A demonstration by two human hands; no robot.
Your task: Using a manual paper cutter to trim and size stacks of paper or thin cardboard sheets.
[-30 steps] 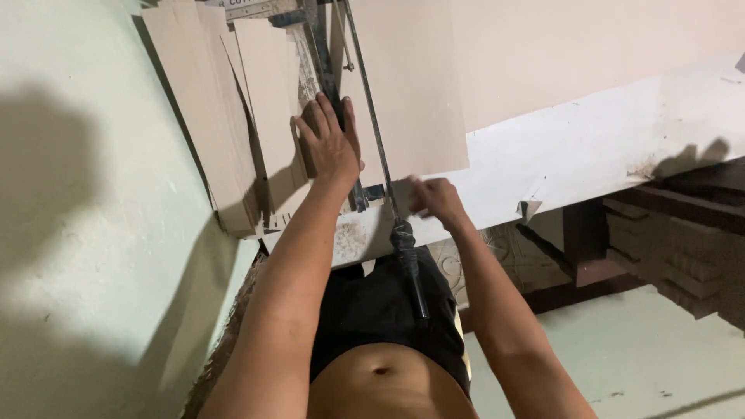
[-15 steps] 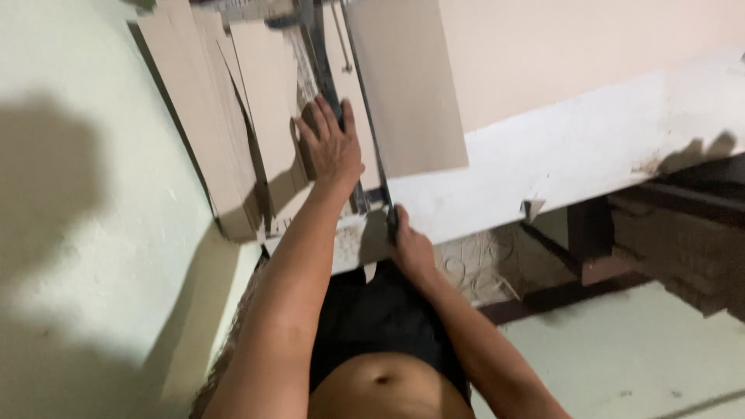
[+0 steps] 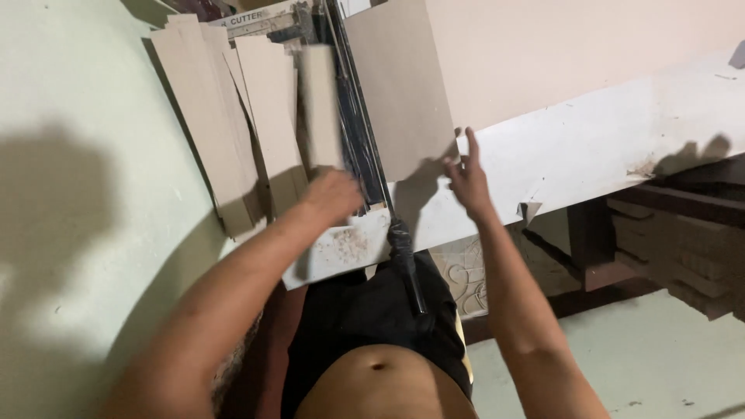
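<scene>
- Cut cardboard strips (image 3: 209, 116) are leaning in a fan along the pale green wall at ten o'clock.
- The left hand (image 3: 332, 194), blurred, is lying at the near end of a narrow strip (image 3: 320, 105); its grip cannot be told.
- The cutter's black lever handle (image 3: 407, 260) is overhanging the bench (image 3: 590, 147) edge at six o'clock.
- The right hand (image 3: 468, 180), fingers spread, is touching the large sheet (image 3: 400, 85)'s corner.

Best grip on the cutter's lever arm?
Take the lever arm by its black wrapped handle, the free end overhanging the white table edge. Come from the right with the right hand: the left hand crowds the other side.
</scene>
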